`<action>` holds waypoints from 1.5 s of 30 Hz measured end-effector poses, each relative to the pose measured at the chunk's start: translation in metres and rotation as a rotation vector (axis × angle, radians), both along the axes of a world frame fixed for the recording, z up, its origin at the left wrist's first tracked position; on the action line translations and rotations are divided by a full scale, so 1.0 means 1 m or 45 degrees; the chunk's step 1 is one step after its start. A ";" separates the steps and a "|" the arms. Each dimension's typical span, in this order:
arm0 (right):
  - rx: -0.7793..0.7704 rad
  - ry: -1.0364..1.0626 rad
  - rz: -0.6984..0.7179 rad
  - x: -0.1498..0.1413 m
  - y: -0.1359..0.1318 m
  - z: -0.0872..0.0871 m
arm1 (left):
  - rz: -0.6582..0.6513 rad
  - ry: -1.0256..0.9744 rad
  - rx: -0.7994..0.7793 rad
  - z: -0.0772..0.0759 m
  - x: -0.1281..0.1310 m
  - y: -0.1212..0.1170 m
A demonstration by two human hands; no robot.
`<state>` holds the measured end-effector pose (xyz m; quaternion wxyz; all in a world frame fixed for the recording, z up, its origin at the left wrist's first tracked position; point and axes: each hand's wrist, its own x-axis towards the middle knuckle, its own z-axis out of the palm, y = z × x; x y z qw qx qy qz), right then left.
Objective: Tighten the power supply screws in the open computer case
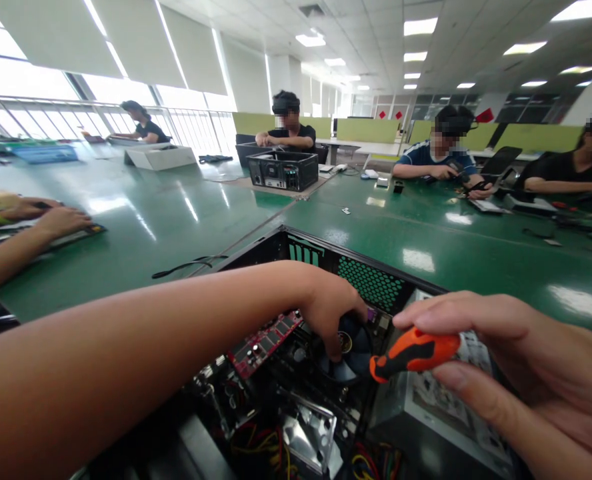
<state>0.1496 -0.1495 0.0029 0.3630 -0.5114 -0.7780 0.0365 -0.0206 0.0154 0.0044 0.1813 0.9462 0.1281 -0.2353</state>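
An open black computer case [426, 285] lies in front of me with its inside facing up. My left hand [326, 303] reaches over its wall, thumb and fingers closed around a round black cooling fan [359, 347]. Beside that hand sits a red circuit board [266, 343] with memory chips. My right hand [506, 353] pinches a screwdriver [416, 353] by its orange and black handle, above the metal power supply [441, 407]. No blade of the screwdriver shows. A shiny metal bracket [306, 427] and coloured cables [261, 447] lie at the near side of the case.
Another computer case [283, 171] stands across the green table [216, 220], with a person behind it. At left, a co-worker's hands [59, 223] rest on a board. A black cable [181, 267] lies beyond my left forearm. More people sit at right.
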 end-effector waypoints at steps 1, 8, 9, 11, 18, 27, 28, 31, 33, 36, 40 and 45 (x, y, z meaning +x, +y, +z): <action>-0.008 -0.062 0.005 0.000 -0.001 -0.001 | 0.000 -0.010 0.006 0.000 0.000 0.000; -0.093 -0.167 -0.016 0.000 0.004 -0.006 | -0.052 -0.144 0.089 -0.002 0.005 -0.003; -0.099 -0.185 -0.017 -0.001 0.005 -0.005 | -0.064 -0.159 0.134 -0.002 0.005 -0.004; -0.093 -0.206 -0.013 -0.004 0.006 -0.004 | -0.073 -0.160 0.219 -0.003 0.006 -0.004; -0.117 -0.177 0.108 -0.010 0.003 0.005 | -0.103 -0.159 0.249 0.000 0.006 -0.002; -0.115 -0.126 0.079 -0.008 0.006 0.007 | -0.095 -0.161 0.222 0.000 0.005 -0.001; -0.100 -0.132 0.109 -0.008 0.007 0.007 | -0.093 -0.169 0.216 0.000 0.005 -0.001; -0.127 -0.152 0.101 -0.009 0.007 0.006 | -0.096 -0.175 0.196 -0.001 0.005 0.000; -0.122 -0.147 0.114 -0.011 0.007 0.007 | -0.093 -0.165 0.188 -0.002 0.005 0.001; -0.091 -0.116 0.177 -0.011 0.006 0.008 | -0.092 -0.163 0.181 -0.003 0.005 0.002; -0.083 -0.064 0.273 -0.009 0.006 0.008 | -0.130 -0.175 0.177 -0.004 0.005 0.004; -0.067 -0.124 0.339 -0.010 0.009 0.010 | -0.117 -0.150 0.170 -0.002 0.004 0.003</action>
